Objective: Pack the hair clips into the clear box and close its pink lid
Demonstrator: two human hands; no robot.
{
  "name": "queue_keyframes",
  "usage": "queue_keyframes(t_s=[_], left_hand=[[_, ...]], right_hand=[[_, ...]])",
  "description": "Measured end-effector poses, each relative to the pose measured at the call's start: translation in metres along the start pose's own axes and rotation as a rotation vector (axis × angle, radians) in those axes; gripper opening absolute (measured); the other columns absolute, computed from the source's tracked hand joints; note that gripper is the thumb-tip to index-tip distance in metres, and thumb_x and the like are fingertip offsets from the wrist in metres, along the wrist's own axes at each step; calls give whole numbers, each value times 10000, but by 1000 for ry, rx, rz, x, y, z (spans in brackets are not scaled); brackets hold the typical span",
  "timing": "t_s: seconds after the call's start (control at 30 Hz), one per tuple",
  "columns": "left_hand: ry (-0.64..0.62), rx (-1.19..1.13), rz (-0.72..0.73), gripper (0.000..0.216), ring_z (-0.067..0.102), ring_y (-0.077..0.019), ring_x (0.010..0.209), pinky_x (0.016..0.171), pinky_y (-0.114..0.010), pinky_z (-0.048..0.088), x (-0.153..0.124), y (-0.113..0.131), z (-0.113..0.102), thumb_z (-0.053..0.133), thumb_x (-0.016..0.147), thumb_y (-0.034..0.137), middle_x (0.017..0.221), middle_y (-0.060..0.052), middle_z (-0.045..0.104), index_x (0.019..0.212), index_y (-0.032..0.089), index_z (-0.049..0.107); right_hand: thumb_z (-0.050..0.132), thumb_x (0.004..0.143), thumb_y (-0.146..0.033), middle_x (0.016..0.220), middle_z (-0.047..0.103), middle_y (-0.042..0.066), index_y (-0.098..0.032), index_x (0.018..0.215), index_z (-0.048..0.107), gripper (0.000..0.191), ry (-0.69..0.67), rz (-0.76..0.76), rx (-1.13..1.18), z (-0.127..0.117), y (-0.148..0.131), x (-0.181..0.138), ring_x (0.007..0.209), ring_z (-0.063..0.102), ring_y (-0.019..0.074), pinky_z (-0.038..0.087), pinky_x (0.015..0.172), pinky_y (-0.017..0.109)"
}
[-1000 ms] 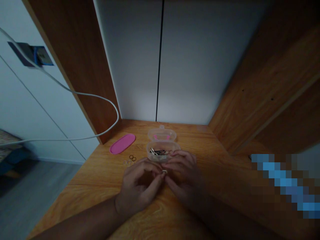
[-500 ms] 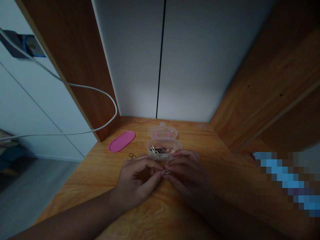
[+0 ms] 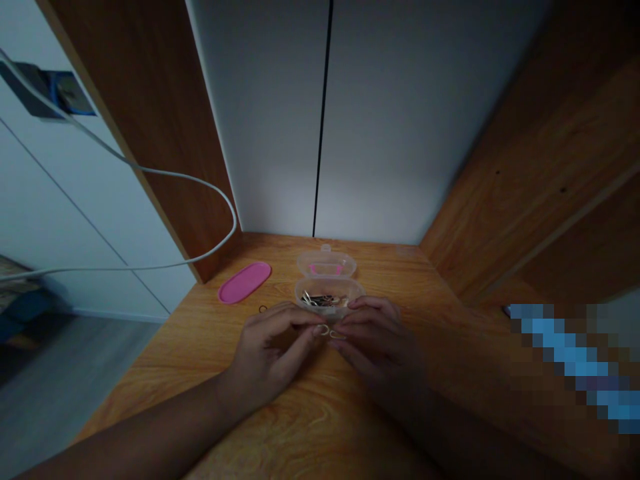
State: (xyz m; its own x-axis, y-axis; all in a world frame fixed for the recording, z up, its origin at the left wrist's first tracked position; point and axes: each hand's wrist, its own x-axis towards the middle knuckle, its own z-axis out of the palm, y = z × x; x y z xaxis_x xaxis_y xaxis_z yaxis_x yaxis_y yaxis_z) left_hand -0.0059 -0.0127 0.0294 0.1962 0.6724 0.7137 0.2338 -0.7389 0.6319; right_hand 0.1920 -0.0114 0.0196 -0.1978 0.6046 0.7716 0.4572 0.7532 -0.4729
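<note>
My left hand (image 3: 273, 347) pinches a small pale ring (image 3: 323, 330) between thumb and forefinger. Close beside it, my right hand (image 3: 377, 340) pinches a second small curved piece (image 3: 336, 335), which looks like another ring. Just behind the hands stands an open clear plastic box (image 3: 300, 293) with hair clips (image 3: 320, 300), dark and light ones, inside. Its see-through lid (image 3: 326, 257) is tipped back and has a pink part on it. Past the left hand's knuckles a dark small ring (image 3: 263, 309) lies on the table, partly hidden.
A pink oval tray (image 3: 245, 283) lies at the back left of the wooden table (image 3: 300, 427). A white cable (image 3: 190, 177) loops in from the left. White panels (image 3: 280, 133) rise at the back, with wooden side boards (image 3: 500, 220) at the right.
My hands have drawn slightly apart, and two small curved pieces now show separately between the fingertips. The left hand now covers more of the rings on the table.
</note>
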Motion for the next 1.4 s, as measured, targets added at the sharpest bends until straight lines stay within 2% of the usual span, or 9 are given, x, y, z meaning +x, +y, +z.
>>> queue_keyframes(t_s=[0.13,0.3,0.73,0.83,0.93,1.07,1.2,1.3,1.4], left_hand=[[-52,-32,48,237,715,-140,788,694,-251,589,0,-4,-1,622,875,50,888,-46,763,994,214,746],[-92,-64,51,308,716,-141,805,696,-252,593,-1,-6,0,636,876,45,916,-50,760,1075,250,750],[-183,25,99,216,702,-155,787,715,-281,577,-1,-13,3,695,870,134,886,-56,763,1065,209,749],[-234,95,28,116,690,-151,765,713,-281,564,-1,-16,1,685,886,194,853,-41,763,972,207,762],[-380,227,2,150,668,-165,746,709,-299,544,0,-19,-1,633,918,252,768,-29,742,849,200,756],[-599,491,51,190,642,-203,767,747,-353,512,1,-20,-6,599,910,269,747,-37,714,793,189,726],[-733,652,67,195,629,-218,761,730,-355,490,7,-13,-12,584,894,297,756,-47,694,786,184,700],[-763,667,169,152,612,-216,725,708,-356,468,13,-9,-22,567,840,258,747,-44,683,753,188,671],[-666,688,210,154,555,-195,612,620,-335,423,20,-16,-35,533,770,217,632,-34,614,638,187,606]], right_hand=[[820,752,-219,789,748,-11,-319,881,721,191,44,27,26,0,0,0,933,634,243,513,832,444],[842,725,-227,747,725,-13,-310,837,706,194,84,49,44,0,-1,1,895,632,242,514,809,435],[790,789,-181,806,737,-1,-288,894,715,168,34,63,28,2,6,-3,928,609,234,495,835,425],[775,804,-179,819,737,3,-278,903,714,152,-17,59,-24,1,5,-3,942,600,237,483,837,418],[738,841,-190,806,732,4,-253,900,716,89,-103,26,-75,2,1,-4,856,603,213,474,796,387],[665,885,-191,795,720,19,-213,900,721,62,-344,34,-141,5,-5,-6,781,602,197,475,748,360],[601,905,-167,836,706,35,-209,947,729,141,-522,83,-216,8,-9,-9,818,600,207,484,767,361],[582,896,-134,881,704,38,-213,957,731,179,-560,70,-220,8,-10,-10,854,598,207,488,786,356],[605,865,-127,902,706,35,-212,959,728,176,-532,54,-184,8,-11,-10,854,601,205,491,780,356]])
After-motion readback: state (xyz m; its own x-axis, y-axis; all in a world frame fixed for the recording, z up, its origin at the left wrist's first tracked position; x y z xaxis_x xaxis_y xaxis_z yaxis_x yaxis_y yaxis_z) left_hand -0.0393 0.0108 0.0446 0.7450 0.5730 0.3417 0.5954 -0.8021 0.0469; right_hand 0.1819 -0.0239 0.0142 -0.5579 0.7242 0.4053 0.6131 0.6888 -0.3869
